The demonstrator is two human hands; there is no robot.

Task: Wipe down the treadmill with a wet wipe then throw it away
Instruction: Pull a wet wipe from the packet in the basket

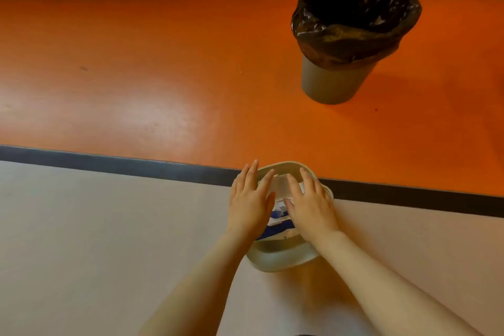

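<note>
Both hands down on a pack of wet wipes (pixel 278 217) inside a pale oval tub (pixel 283 260). Left hand (pixel 249 199) flat, fingers straight and close together, reaching over the tub's far-left rim. Right hand (pixel 309 206) also flat, fingers slightly spread, lying across the top of the pack. No pinch visible on either side; both grips loose and extended, resting rather than curling round anything.

Pack white with dark blue bands, a lighter, translucent patch near its far end between the two hands. Printing too blurred to read. Whether a single wipe is already pulled free: cannot tell, most of the pack covered by the palms.

Forearms bare, entering from the bottom edge and converging toward the tub, elbows cut off.

Tub standing on a pale grey floor strip (pixel 95 240), just beside a dark dividing line (pixel 136 166), its far rim overlapping that line. Beyond the line, orange floor (pixel 163 76). Well apart, up and to the right, a grey bin (pixel 331 82) lined with a black bag (pixel 354 16), mouth open, inside too dark to make out.
</note>
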